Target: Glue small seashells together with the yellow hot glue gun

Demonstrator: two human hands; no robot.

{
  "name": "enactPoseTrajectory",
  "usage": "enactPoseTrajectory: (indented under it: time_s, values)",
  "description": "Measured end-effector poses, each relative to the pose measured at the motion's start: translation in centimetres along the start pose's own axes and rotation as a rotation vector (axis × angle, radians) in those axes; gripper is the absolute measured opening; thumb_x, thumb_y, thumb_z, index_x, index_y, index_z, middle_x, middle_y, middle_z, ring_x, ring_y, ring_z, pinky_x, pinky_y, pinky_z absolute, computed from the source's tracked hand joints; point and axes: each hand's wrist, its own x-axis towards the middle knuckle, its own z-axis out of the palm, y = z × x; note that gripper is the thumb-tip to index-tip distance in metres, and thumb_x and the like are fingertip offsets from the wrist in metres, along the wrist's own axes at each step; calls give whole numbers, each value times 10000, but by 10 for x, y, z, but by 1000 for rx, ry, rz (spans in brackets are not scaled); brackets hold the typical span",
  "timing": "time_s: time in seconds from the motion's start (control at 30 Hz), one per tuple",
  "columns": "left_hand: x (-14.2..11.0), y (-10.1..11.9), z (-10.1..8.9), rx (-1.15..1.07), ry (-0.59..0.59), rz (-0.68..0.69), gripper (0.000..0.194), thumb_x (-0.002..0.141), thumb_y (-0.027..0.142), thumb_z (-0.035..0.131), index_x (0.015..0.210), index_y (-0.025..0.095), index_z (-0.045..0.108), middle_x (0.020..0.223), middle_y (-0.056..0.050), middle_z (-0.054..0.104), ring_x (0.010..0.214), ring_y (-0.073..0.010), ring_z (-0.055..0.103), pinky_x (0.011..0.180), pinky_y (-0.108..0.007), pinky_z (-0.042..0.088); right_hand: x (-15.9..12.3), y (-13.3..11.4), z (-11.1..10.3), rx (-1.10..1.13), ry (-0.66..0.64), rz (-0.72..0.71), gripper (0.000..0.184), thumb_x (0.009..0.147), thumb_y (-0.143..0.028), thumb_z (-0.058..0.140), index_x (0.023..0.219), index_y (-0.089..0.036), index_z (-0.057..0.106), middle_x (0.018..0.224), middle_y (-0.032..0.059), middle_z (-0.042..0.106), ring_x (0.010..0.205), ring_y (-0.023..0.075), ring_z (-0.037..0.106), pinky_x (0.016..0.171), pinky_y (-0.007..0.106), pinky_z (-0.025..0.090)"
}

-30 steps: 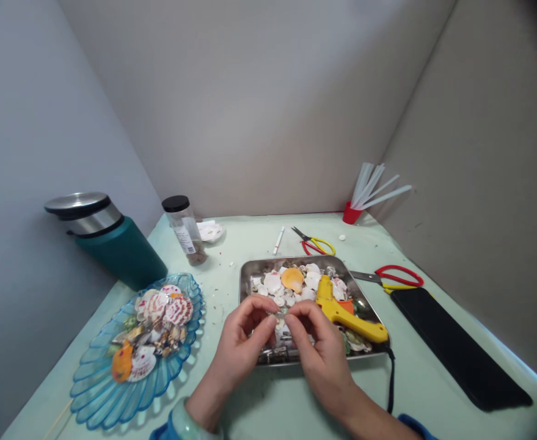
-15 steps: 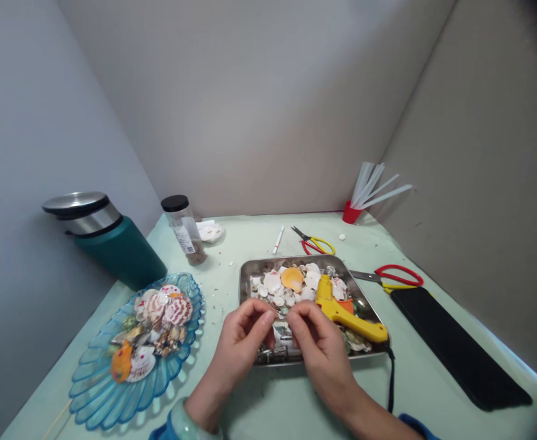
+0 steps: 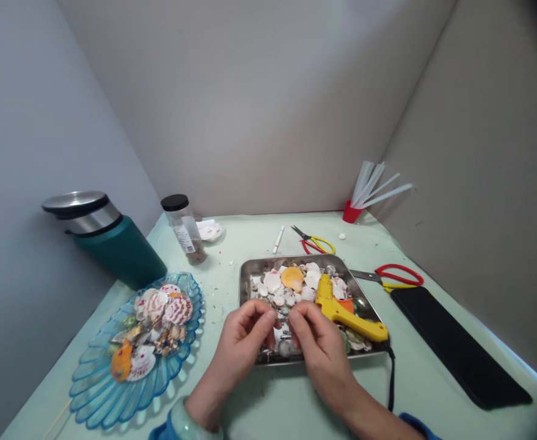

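Note:
My left hand and my right hand are raised over the front of a metal tray, their fingertips pinched and facing each other a short gap apart. Whatever sits in either pinch is too small or hidden to make out. Behind the hands, the tray holds many white shells and one orange scallop shell. A yellow glue gun lies across the tray's right side, close to my right hand. Small pale and shiny shapes show between the hands, too blurred to name.
On the left are a blue glass dish of shells, a teal bottle and a black-lidded jar. Scissors, a marker, larger scissors, a black flat case and a red cup of glue sticks surround the tray.
Both hands stay almost where they were, still pinched, with slight finger movement. The pale shapes seen between them look different, with a round greyish one now showing.

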Motion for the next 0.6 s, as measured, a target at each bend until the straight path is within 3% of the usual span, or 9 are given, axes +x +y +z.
enactPoseTrajectory:
  time_s: [0.37,0.6]
  values:
    - [-3,2,1,-13,-1,-5,275,847,422,580,870,148,590,563,28,559,505,-95,517,513,-196,397,-1,1,0,26,-1,7,274,952,-352,443,724,-203,484,628,-43,435,570,117,408,538,233,336]
    - [-1,2,0,-12,-13,-17,246,776,356,666,887,137,650,547,22,564,495,-99,507,487,-194,401,0,1,1,66,5,44,278,951,-372,443,730,-207,481,623,-48,421,563,115,404,533,233,339]
